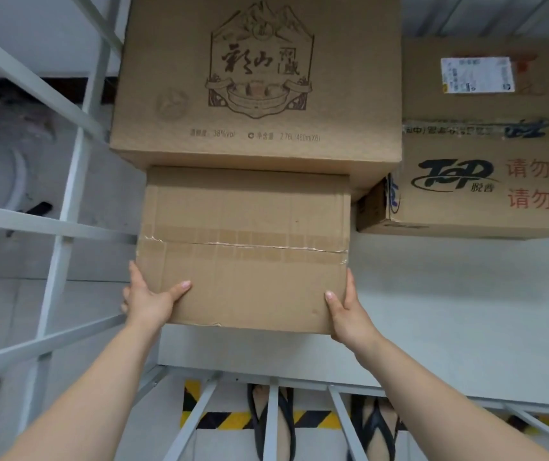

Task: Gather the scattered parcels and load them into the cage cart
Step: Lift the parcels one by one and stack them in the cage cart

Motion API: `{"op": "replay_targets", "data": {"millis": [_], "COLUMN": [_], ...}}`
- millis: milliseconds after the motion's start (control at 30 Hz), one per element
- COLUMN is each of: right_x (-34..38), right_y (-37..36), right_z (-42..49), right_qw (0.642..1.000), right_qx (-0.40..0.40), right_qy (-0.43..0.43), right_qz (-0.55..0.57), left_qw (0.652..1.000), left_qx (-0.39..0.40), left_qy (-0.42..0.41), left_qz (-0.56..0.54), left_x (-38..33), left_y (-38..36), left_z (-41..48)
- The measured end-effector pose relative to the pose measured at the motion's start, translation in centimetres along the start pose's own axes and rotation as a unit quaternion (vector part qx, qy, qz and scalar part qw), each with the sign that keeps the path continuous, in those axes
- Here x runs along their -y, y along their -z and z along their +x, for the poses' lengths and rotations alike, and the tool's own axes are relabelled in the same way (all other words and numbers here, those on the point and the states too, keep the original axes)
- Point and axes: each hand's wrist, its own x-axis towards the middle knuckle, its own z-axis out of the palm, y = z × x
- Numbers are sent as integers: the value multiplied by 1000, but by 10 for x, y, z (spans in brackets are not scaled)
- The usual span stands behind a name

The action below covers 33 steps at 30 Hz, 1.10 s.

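Both hands are clamped on the plain taped box (245, 251), left hand (148, 299) on its left edge, right hand (349, 311) on its right, thumbs on top. It's over the cage cart (67, 181) floor, right up against the big printed carton (256, 78). Off to the right sits the Top carton (486, 181).

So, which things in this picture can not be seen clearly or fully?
- Head view: the fingers of both hands, left and right, are hidden behind the plain taped box.
- The TOP box is cut off by the right edge; its red text is incomplete.
- The shipping label is too blurred to read.
- The underside of the held box is hidden, so whether it rests on the cart floor cannot be told.
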Motion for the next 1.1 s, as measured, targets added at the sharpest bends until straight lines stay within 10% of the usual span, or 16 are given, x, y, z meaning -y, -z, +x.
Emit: {"op": "replay_targets", "data": {"millis": [633,1100], "right_x": [-98,-133], "right_y": [176,326], "right_z": [-78,-76], "right_qw": [953,953], "right_qx": [-45,-236], "right_qy": [-232,-169], "right_qz": [-188,-83], "left_qw": [967,949], "left_qx": [203,222], "left_qy": [14,-97], "left_qz": [154,202], "left_x": [3,-86], "left_y": [-103,-237], "left_z": [-168,-242]}}
